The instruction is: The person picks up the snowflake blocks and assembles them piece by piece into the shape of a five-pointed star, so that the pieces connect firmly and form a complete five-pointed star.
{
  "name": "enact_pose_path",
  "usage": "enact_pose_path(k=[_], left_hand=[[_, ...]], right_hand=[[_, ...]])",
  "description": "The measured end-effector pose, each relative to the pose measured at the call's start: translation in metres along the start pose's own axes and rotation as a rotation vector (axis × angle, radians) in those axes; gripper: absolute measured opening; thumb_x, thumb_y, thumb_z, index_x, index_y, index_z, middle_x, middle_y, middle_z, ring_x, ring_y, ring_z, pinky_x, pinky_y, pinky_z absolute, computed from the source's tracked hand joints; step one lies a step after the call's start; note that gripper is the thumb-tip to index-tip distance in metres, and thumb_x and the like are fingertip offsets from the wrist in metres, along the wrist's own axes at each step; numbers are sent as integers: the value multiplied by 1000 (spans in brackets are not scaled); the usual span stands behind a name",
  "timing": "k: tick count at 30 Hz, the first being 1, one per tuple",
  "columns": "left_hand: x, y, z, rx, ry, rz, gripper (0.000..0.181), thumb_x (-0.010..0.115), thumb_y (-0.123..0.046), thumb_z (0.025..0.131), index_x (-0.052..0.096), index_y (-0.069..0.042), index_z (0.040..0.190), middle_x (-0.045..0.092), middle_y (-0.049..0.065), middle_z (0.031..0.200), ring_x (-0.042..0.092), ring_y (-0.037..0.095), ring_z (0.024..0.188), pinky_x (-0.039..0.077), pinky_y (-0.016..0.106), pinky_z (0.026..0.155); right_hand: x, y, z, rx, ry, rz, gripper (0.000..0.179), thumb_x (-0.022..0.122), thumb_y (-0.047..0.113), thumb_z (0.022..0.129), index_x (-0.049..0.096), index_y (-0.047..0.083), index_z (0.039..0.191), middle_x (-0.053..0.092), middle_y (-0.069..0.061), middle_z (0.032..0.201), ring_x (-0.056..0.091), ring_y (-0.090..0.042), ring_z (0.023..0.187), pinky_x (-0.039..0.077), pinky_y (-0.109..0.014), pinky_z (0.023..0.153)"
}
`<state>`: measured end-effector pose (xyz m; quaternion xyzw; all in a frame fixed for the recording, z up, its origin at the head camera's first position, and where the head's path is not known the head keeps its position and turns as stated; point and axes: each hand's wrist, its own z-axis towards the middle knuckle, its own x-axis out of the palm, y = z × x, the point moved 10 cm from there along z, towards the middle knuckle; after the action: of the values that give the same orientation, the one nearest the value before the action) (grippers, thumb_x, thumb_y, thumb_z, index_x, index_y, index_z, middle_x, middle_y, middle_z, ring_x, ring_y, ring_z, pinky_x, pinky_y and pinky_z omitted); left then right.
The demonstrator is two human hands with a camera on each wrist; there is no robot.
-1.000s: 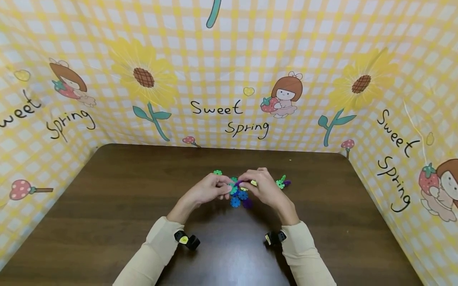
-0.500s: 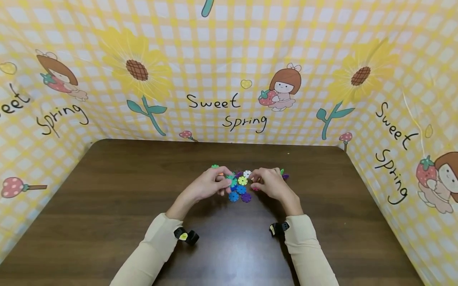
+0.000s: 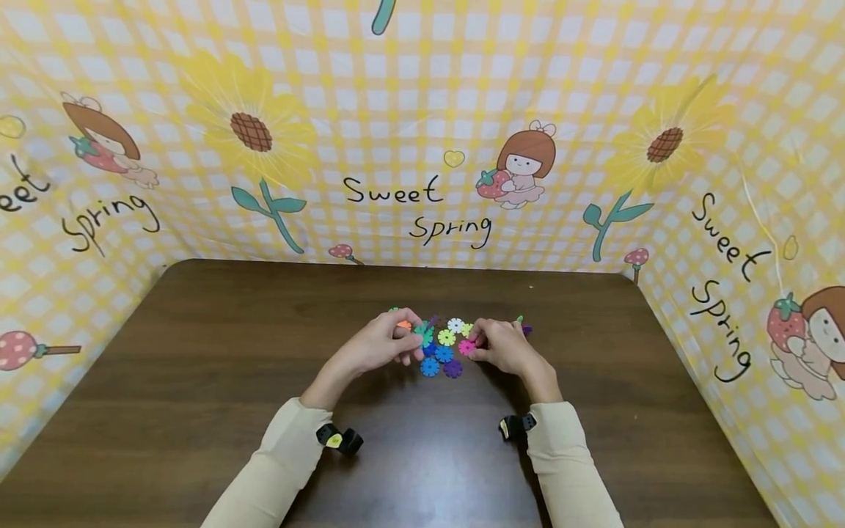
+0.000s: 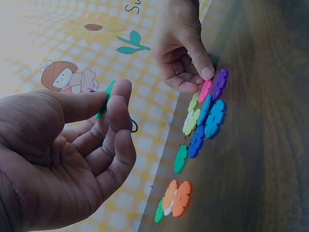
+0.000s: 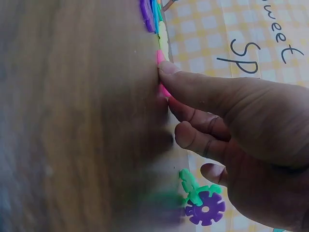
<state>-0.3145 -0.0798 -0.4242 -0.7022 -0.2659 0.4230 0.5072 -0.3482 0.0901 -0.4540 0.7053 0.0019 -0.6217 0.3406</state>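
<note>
My left hand [image 3: 383, 341] pinches a green notched flower-shaped disc [image 4: 105, 100] between thumb and fingers, above the table. A small purple piece [image 3: 432, 321] sticks up at that disc's edge in the head view. To the right, the thumb and fingers of my right hand [image 3: 507, 347] pinch a pink flower disc [image 3: 466, 347] at table level. Between the hands lie loose discs: yellow [image 3: 447, 337], white [image 3: 455, 325], blue [image 3: 430, 367] and purple [image 3: 452, 369]. My left fingers partly cover an orange disc [image 3: 404, 323] in the head view.
A joined green and purple disc piece [image 5: 205, 208] sits beyond my right hand, mostly hidden in the head view. The brown wooden table [image 3: 264, 440] ends at a yellow checked cloth wall [image 3: 383, 147] behind and at both sides.
My right hand has left the green disc and the purple piece beside the left hand. It has moved right and taken hold of the pink disc. The left hand keeps its pinch.
</note>
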Motion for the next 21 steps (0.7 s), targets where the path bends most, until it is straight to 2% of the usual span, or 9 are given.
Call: enact_pose_path(k=[3,7,11,15,21], left_hand=[[2,1,-1,-5,-1,-5,22,58,-9,102,52,2,120,72,23,87,62,37,70,52,43,69],[4,2,-1,-5,11,-6,22,58,-9,102,52,3,119,72,25,88,62,40,73,52,42,70],[7,0,-1,1,20,-6,21,57,-9,102,52,3,118,71,27,90,61,40,72,51,42,69],[8,0,0,9,23,0,19,57,-10,102,52,1,117,72,25,88,61,44,74,51,43,69],[8,4,3,-8,29,1,17,58,-11,102,52,-1,115,73,18,85,60,52,79,52,44,70]], right_hand=[[3,4,0,-28,5,-8,24,81,20,86,67,12,105,65,7,86,62,-15,87,33,-50,88],[6,10,1,-65,30,-28,26,79,20,87,68,14,110,63,5,85,59,-15,83,35,-47,83],[8,11,1,-61,35,-21,26,82,25,85,65,13,101,59,3,86,54,-13,81,35,-40,78],[10,12,1,-71,36,51,30,83,22,84,58,11,97,57,2,85,52,-13,78,42,-34,76],[2,28,4,-176,6,153,18,75,10,90,60,7,100,64,3,84,60,-9,77,52,-27,72]])
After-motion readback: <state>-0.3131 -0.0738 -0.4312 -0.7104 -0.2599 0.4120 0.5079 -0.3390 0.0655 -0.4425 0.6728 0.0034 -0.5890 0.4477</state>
